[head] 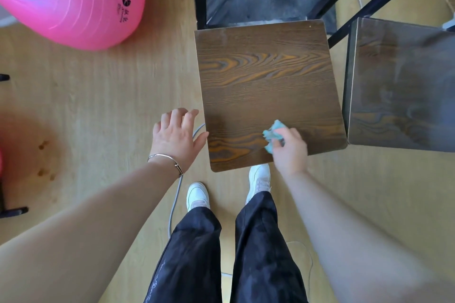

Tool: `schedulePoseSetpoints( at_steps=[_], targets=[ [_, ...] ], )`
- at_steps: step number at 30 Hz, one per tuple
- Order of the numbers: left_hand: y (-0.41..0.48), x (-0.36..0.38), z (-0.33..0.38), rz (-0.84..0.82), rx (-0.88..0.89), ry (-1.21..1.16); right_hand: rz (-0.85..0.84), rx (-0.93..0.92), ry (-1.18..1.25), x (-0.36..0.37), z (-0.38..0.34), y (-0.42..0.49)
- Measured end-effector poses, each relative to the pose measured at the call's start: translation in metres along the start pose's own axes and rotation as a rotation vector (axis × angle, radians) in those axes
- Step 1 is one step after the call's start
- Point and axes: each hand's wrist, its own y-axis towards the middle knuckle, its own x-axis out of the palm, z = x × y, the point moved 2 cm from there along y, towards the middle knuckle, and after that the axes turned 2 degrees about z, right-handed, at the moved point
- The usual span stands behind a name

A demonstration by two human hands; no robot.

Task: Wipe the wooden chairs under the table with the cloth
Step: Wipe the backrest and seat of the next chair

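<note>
There is one view only, from the person's head. It looks steeply down, almost straight onto the wooden chair seat [268, 91] and the floor [110, 96]. The wide lens bends the edges. Both forearms enter from the bottom edge, near the camera.

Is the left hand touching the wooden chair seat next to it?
Cannot tell. In the head view the open left hand has its fingertip right at the chair seat edge, with no plain gap or contact visible.

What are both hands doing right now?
Left hand: open, empty, beside the chair seat.
Right hand: closed on the cloth, on the seat.
</note>
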Motion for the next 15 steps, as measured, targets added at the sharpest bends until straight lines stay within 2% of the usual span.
schedulePoseSetpoints(
  at_steps=[6,9,11,15],
  targets=[
    [-0.01,-0.017,-0.021,0.013,-0.054,0.006,-0.294,-0.277,0.038,0.057,-0.062,-0.069],
    [-0.006,-0.027,-0.03,0.025,-0.065,0.011,-0.377,-0.292,0.08,0.063,-0.079,-0.069],
    [0.004,-0.036,-0.035,0.051,-0.075,0.006,-0.328,-0.331,0.132,0.052,-0.103,-0.049],
    [0.045,-0.065,-0.041,0.139,-0.1,0.002,0.03,-0.526,0.208,0.007,-0.181,0.032]
  ],
)
